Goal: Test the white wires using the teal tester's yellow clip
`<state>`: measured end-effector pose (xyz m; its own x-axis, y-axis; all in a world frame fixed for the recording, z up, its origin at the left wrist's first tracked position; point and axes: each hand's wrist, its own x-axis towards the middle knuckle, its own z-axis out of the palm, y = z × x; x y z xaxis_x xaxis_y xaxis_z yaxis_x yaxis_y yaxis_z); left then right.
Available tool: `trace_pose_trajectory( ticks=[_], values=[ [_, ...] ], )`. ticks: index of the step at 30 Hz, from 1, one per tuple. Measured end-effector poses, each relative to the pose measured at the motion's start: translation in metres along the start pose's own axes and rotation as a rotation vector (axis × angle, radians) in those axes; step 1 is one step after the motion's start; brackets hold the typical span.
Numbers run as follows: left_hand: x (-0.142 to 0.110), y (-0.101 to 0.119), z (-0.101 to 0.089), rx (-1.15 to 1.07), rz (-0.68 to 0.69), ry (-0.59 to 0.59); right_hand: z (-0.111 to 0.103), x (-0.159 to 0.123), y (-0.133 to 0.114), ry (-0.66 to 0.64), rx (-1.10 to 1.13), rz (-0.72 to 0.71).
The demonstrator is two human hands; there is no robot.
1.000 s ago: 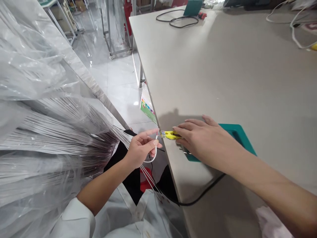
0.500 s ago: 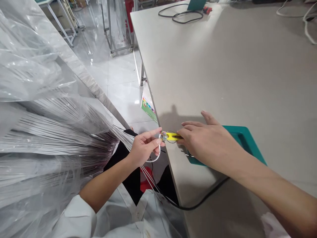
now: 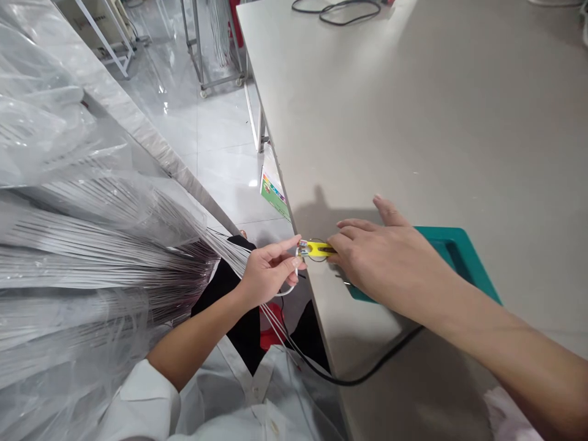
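Note:
My left hand (image 3: 272, 269) pinches the end of a white cable (image 3: 287, 290), which loops below the fingers. Small coloured strands show at its tip, by the table's edge. My right hand (image 3: 374, 254) reaches in from the right, palm down, with one finger lifted away. Its lower fingers grip a small yellow tool (image 3: 316, 248), whose tip meets the cable end at my left fingertips. The tool's far end is hidden by the hand. Beneath the right hand and wrist lies a teal tray (image 3: 473, 263), partly covered.
Bundles of white cables (image 3: 105, 245) under clear plastic fill the left side. A black cord (image 3: 367, 376) crosses the edge of the grey table (image 3: 413, 135). Another black cable (image 3: 349, 12) lies coiled at the back. A wheeled metal rack (image 3: 220, 79) stands on the floor beyond.
The view has tipped slightly downward, so the far table items sit higher or out of frame. Both hands keep their hold, with the cable end still at the yellow tool.

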<state>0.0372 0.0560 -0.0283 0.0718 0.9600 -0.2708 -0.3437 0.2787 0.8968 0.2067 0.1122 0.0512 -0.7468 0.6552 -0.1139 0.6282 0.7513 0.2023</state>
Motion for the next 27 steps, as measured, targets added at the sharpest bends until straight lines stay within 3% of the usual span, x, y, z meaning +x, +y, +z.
trace_pose_trajectory(
  ticks=[8, 20, 27],
  values=[
    [-0.002, -0.004, 0.003, 0.08, 0.058, 0.06, 0.007, -0.004, -0.002, 0.028, 0.05, 0.065],
    [-0.007, 0.006, 0.004, 0.025, 0.013, 0.109, 0.014, -0.007, -0.004, 0.129, 0.077, 0.076],
    [-0.013, 0.01, 0.0, -0.038, 0.016, 0.131, 0.007, -0.008, -0.003, 0.092, 0.127, 0.111]
  ],
)
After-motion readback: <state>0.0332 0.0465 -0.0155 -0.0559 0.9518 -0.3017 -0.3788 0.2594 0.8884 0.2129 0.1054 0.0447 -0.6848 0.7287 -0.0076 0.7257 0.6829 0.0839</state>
